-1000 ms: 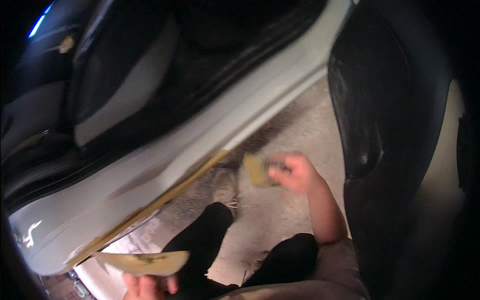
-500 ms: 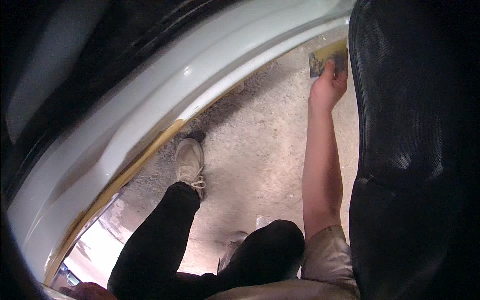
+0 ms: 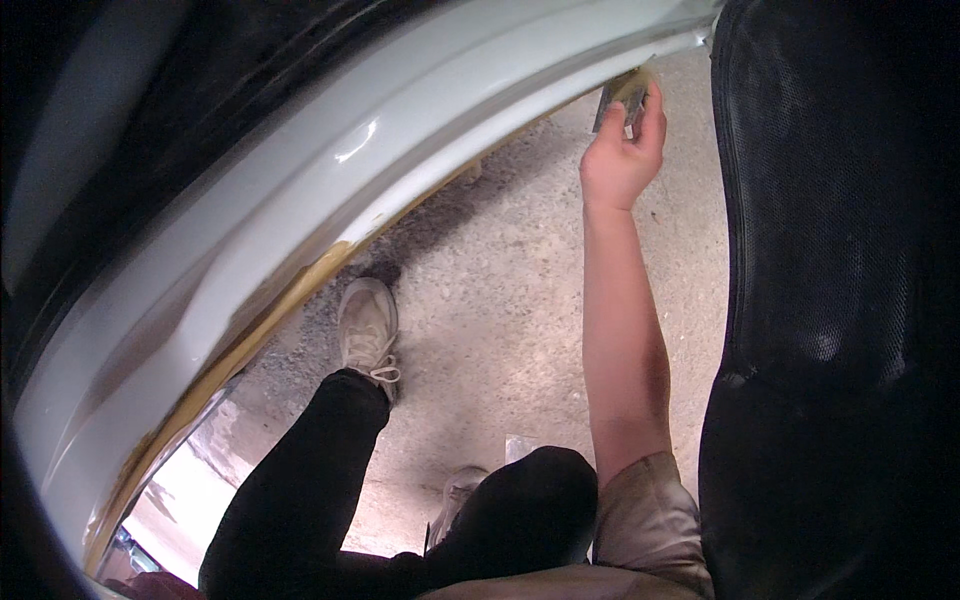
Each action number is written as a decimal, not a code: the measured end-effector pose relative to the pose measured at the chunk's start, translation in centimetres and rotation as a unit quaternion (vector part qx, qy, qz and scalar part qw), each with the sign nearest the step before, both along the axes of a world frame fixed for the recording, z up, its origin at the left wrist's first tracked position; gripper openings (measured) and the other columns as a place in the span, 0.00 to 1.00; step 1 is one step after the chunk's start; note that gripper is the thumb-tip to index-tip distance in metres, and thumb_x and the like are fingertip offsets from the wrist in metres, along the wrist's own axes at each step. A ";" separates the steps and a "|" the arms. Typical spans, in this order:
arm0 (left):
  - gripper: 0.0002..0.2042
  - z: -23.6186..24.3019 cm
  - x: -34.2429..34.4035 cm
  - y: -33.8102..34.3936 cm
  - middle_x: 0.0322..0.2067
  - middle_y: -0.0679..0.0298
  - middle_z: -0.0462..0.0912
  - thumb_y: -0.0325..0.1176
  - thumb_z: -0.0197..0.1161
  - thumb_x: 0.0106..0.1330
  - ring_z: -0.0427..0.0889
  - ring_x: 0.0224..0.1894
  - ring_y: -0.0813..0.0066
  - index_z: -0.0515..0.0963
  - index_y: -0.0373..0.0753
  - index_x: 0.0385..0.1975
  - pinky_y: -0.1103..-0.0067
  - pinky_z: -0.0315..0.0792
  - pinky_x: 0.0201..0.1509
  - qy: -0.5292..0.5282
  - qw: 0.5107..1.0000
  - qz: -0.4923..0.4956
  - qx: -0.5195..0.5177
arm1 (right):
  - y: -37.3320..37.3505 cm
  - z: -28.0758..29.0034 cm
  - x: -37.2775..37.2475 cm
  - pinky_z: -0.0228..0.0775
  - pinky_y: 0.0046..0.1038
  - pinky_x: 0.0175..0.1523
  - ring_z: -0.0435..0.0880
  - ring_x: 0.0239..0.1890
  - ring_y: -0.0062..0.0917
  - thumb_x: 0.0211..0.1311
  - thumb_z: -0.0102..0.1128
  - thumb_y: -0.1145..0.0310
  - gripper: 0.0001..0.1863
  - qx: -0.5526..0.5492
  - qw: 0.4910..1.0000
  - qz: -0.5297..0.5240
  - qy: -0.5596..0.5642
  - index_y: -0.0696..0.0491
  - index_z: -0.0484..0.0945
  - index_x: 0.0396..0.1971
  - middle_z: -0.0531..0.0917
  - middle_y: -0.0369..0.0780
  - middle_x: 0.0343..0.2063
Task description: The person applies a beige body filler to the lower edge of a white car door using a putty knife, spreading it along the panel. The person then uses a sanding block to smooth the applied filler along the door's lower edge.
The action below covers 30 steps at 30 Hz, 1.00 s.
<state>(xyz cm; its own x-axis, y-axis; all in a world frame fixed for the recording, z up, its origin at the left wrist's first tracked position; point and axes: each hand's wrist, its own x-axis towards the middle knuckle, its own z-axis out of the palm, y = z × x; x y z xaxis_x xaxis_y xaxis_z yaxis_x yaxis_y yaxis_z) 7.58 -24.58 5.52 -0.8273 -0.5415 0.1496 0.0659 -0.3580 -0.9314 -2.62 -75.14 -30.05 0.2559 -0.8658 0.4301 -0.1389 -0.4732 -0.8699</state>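
My right hand [image 3: 625,160] grips a flat scraper [image 3: 630,80] smeared with yellow, held against or just below the lower edge of the white car sill [image 3: 250,230], near its upper end. A yellow-brown layer [image 3: 295,285] runs along the sill's lower edge toward the lower left. Only a small, dark reddish part of my left hand [image 3: 160,587] shows at the bottom left; its fingers and anything in it cannot be made out.
The dark trim of the open car door [image 3: 820,250] stands close on my right. My shoes [image 3: 365,325] and black-clad legs are over the rough concrete floor [image 3: 490,340]. The dark door opening lies above the sill at upper left.
My right arm has reached far up along the sill, then shifted slightly left onto its edge. My left hand, earlier holding a yellow piece, has dropped almost out of view.
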 end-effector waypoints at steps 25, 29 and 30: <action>0.27 -0.5 1.1 -4.5 0.11 0.64 0.70 0.38 0.49 0.79 0.65 0.13 0.75 0.68 0.41 0.11 0.75 0.59 0.18 0.006 0.999 -0.028 -0.020 | 0.3 -0.4 -0.4 0.75 0.33 0.63 0.81 0.60 0.39 0.74 0.54 0.76 0.24 -0.016 0.999 -0.010 0.039 0.54 0.76 0.68 0.79 0.46 0.61; 0.28 -0.5 1.0 -4.8 0.11 0.64 0.70 0.40 0.49 0.80 0.65 0.11 0.76 0.68 0.41 0.10 0.75 0.58 0.17 0.006 0.999 -0.026 -0.021 | 1.6 -1.4 -0.5 0.76 0.34 0.63 0.81 0.61 0.40 0.73 0.54 0.76 0.24 -0.111 0.990 -0.001 0.083 0.54 0.76 0.67 0.79 0.46 0.62; 0.28 -0.5 1.0 -4.8 0.10 0.65 0.70 0.40 0.49 0.80 0.64 0.11 0.76 0.68 0.41 0.10 0.75 0.57 0.16 0.004 0.999 -0.027 -0.021 | 1.8 -1.7 -0.8 0.76 0.35 0.63 0.81 0.61 0.40 0.73 0.54 0.76 0.24 -0.133 0.987 0.006 0.087 0.54 0.76 0.67 0.78 0.46 0.62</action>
